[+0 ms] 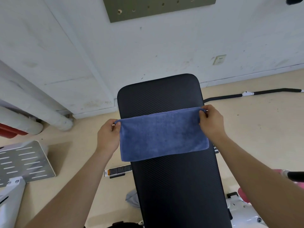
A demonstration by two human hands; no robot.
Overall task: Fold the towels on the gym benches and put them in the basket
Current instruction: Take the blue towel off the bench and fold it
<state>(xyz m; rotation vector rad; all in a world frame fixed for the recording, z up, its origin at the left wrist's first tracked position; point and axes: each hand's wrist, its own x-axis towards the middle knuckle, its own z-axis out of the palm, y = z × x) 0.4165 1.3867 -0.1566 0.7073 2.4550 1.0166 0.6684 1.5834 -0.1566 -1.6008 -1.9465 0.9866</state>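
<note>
A blue towel (162,135) lies folded in half across the black padded gym bench (172,186), its far edge doubled over. My left hand (107,137) pinches the towel's far left corner. My right hand (211,122) pinches the far right corner. Both hands hold the towel stretched flat between them, over the bench's middle. No basket is in view.
A white wall (148,51) stands just beyond the bench. White pipes (32,116) run along the left. A perforated metal plate (24,162) sits at left on the beige floor. A black bar (263,92) lies at right, and a grey cloth (132,198) lies under the bench's left side.
</note>
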